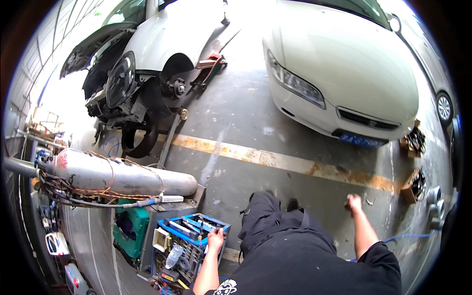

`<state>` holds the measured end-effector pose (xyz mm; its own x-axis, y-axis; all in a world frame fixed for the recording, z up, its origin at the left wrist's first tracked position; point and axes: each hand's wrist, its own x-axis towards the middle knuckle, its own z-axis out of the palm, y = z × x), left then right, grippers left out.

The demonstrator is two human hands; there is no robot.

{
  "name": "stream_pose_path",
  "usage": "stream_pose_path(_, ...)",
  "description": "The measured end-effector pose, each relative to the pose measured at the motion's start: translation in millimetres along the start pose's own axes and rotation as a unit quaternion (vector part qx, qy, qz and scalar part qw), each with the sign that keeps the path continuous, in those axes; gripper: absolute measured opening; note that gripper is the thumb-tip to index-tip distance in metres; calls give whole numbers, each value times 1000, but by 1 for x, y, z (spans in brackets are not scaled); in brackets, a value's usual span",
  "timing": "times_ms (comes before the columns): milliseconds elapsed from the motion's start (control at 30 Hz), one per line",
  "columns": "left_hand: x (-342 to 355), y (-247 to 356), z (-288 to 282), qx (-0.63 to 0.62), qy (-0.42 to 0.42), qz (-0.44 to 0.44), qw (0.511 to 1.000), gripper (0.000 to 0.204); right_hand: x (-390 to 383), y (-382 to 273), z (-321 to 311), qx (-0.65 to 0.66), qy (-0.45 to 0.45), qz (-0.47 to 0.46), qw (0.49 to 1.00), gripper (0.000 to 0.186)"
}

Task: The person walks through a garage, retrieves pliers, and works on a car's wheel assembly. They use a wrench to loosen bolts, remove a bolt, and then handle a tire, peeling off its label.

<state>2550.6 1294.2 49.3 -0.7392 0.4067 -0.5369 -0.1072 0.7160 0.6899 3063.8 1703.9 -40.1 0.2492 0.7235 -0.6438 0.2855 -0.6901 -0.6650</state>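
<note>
Has the left hand [215, 241] at the right side of an open metal tool cart with bright blue rims [173, 232], fingers curled; cannot tell whether gripping the edge or a small tool. Has the right hand [353, 204] out over the grey floor [314, 184], well apart from the cart, drawn into a loose fist.

Carries in the cart a clear plastic bottle [174, 256], a cream rectangular container [160, 240] and many small tools, partly too small to tell apart. Just left of it, adjoins an open green plastic case [131, 228]. Beyond, meets a large grey metal cylinder [128, 173] wrapped in orange-brown wires [112, 167], standing in the way toward a white car with an exposed front end [172, 39] and a bare wheel hub [178, 87]. Beside that hub, shows a red floor jack [209, 64]. Ahead, faces a cream-white car [339, 49]. To the right, leaves cardboard boxes [407, 194] and a thin blue hose [410, 236] on the floor.
</note>
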Motion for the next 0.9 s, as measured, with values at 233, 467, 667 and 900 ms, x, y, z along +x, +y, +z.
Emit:
stream_pose_path(233,86,0,32,-152,29,-291,944,20,92,-253,186,0,-164,-137,977,27)
stream_pose_path(467,226,46,17,-20,28,-263,964,25,97,-247,299,-232,-178,-9,956,19)
stream_pose_path(667,346,224,-18,-137,105,-161,972,23,112,-287,340,-388,-203,114,892,31)
stream_pose_path(900,381,271,23,-133,133,-286,940,15,193,-428,504,-432,-359,62,825,22)
